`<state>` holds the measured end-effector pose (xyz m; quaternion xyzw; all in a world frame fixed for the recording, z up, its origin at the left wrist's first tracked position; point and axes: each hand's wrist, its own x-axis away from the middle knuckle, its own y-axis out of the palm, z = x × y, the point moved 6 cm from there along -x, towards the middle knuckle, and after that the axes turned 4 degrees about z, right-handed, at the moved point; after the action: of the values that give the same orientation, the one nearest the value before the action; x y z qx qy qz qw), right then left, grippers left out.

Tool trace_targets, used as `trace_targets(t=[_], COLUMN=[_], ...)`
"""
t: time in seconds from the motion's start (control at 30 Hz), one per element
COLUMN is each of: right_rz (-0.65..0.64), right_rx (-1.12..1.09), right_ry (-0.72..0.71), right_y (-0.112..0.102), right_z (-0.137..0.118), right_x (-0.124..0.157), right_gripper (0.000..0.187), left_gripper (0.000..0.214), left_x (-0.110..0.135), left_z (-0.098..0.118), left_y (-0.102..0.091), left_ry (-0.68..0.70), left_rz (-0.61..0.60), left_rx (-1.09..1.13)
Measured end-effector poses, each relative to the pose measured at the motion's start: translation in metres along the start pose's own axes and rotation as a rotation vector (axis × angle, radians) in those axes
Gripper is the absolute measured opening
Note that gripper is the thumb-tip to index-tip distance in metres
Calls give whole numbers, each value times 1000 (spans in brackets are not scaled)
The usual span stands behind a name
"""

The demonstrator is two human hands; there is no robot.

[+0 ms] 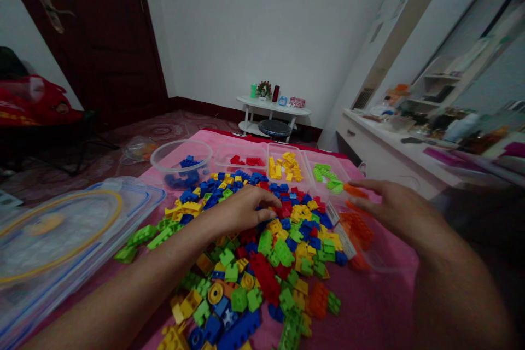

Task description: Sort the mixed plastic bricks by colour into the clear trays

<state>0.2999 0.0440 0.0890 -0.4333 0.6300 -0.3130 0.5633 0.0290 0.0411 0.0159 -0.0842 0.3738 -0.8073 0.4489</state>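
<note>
Blocks of interlocking plastic, in a mixed red, yellow, blue, green and orange heap (287, 254), cover much of the pink cloth (348, 311). Progress, as judged: partial. 5 clear plastic containers each show 1 main colour: blue in the round tub (210, 151), red in the rectangular box (222, 163) beside it, then yellow blocks (290, 165), light-green blocks (327, 174), and orange blocks (359, 229) at near right. Outside them, most pieces still lie mixed; at least 1 orange cluster (318, 299) sits at the heap's near edge.

Left hand (248, 206): over the heap's middle, fingers partly curled, thumb slightly apart, tips at red blocks (284, 209). Contact likely; firm grasp cannot be told.

Right hand (396, 205): above the far end of the orange container, thumb and fingers spread moderately, orange piece (356, 191) at the fingertips. Cannot tell whether gripped or let go.
</note>
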Motion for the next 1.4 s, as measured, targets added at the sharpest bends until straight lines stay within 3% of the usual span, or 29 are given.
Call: trace_targets(t=[0.1, 0.23, 0.37, 0.53, 0.63, 0.87, 0.97, 1.07, 1.17, 1.23, 1.4], right_rz=[-183, -428, -597, -605, -568, -438, -346, -290, -373, -449, -510], right_rx=[101, 14, 13, 0, -57, -194, -340, -567, -887, -1099, -1478], right_ry=[20, -81, -209, -251, -273, -247, -234, -172, -18, 119, 354], right_y=[13, 38, 65, 80, 81, 78, 73, 69, 74, 80, 91], right_z=[-2, -48, -87, -101, -99, -100, -110, -120, -128, -131, -136], right_x=[5, 17, 33, 41, 39, 31, 28, 25, 26, 29, 37], right_gripper=[34, 36, 43, 28, 23, 37, 41, 33, 31, 33, 31], left_gripper=[30, 35, 39, 23, 25, 39, 41, 30, 17, 19, 27], left_x=[1, 4, 7, 8, 10, 17, 15, 9, 3, 1, 3], left_z=[-7, -24, -23, -17, -17, -10, -12, -17, -21, -21, -25], left_y=[-1, -5, -5, -5, -6, -8, -14, -26, -36, -40, -39], left_ry=[5, -62, -45, -84, -95, -96, -97, -152, -248, -308, -393], left_rz=[-34, -99, -194, -248, -239, -219, -166, -54, 85, 177, 273], left_rx=[-213, -358, -356, -344, -378, -430, -320, -61, 341, 557, 823])
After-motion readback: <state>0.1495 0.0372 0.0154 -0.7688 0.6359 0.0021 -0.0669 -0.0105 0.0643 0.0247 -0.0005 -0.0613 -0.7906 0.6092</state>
